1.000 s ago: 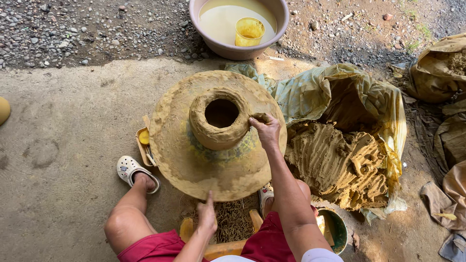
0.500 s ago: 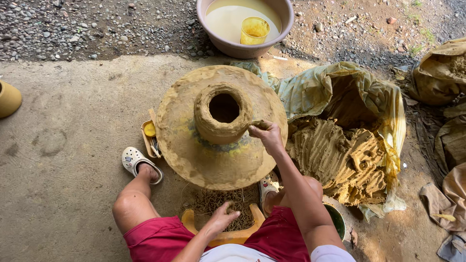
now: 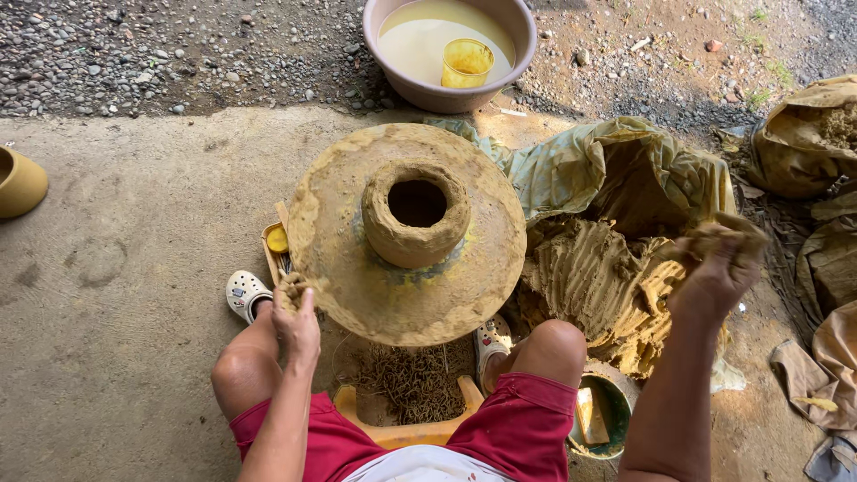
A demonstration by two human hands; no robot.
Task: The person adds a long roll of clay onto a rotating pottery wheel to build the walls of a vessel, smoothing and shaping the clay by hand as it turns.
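A round clay-smeared turning wheel stands between my knees. On its middle sits a small, rough, open-topped clay pot. My left hand is at the wheel's left rim, its clay-coated fingers curled against the edge. My right hand is off to the right, above a big heap of wet clay lying on a plastic sheet. It grips a lump of clay pulled from the heap.
A pink basin of cloudy water with a yellow cup stands beyond the wheel. A small green bucket sits by my right knee, and a yellow stool under me. Clay sacks lie far right, a yellow pot far left.
My right hand left the pot's rim and swung right to the clay heap, taking a lump. My left hand rose from my lap to the wheel's left edge.
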